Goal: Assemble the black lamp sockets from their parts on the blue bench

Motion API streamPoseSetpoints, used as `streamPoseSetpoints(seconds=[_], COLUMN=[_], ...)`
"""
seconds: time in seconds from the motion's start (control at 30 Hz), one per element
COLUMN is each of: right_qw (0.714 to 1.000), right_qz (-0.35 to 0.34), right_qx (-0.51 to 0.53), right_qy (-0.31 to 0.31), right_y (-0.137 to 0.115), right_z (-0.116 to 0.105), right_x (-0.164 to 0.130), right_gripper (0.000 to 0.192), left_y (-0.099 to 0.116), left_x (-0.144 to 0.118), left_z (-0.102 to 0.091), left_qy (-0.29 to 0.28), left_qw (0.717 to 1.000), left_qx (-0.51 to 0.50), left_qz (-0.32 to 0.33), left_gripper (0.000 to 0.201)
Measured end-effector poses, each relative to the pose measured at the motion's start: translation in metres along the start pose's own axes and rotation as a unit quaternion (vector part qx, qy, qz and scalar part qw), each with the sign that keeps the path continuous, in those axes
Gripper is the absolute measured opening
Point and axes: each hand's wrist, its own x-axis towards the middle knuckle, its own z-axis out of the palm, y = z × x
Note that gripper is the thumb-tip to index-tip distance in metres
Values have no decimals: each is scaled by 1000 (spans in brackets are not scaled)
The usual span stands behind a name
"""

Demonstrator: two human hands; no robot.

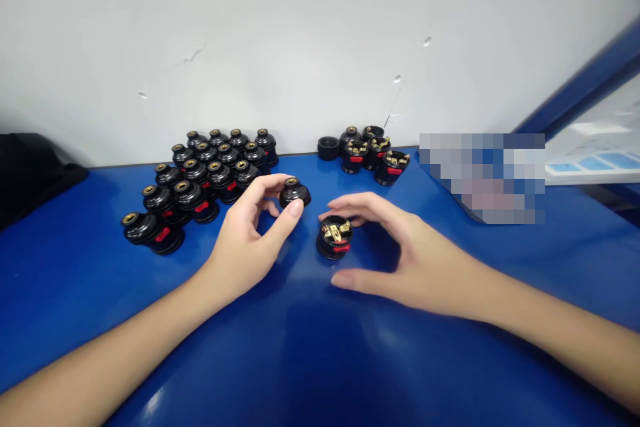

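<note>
Left hand (250,240) pinches a black cap (295,193); right hand (400,253), fingers spread wide, arches over, possibly touching, a brass-topped socket base (335,237) on the blue table (300,360).

Both forearms are running out past the near edge of the picture. A pixelated patch (483,177) is masking whatever is lying at the far right of the blue surface (310,347). A dark object (30,170) at the far left is being cut off by the left edge. The left hand (245,240) is hiding part of the black cap (295,193) in its grip. In the far-left cluster of black sockets (200,177), front ones are covering those behind.
</note>
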Motion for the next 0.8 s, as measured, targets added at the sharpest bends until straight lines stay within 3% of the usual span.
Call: streamPoseSetpoints(seconds=[0.2, 0.4, 0.63, 0.8], right_qw=[998, 986, 990, 977], right_qz=[-49, -125, -84, -145], right_qx=[-11, -88, -51, -86], right_qy=[27, 68, 100, 128], right_y=[2, 2, 7, 9], right_z=[4, 1, 7, 5], right_x=[3, 0, -4, -2], right_gripper=[29, 35, 26, 25], left_y=[6, 10, 9, 9], left_x=[0, -1, -4, -3], left_z=[0, 1, -2, -2], left_qy=[-18, -51, -96, -126], left_qw=[999, 997, 995, 992], left_qx=[-44, -64, -5, 17], left_qz=[2, 3, 5, 5], left_gripper=[29, 26, 32, 33])
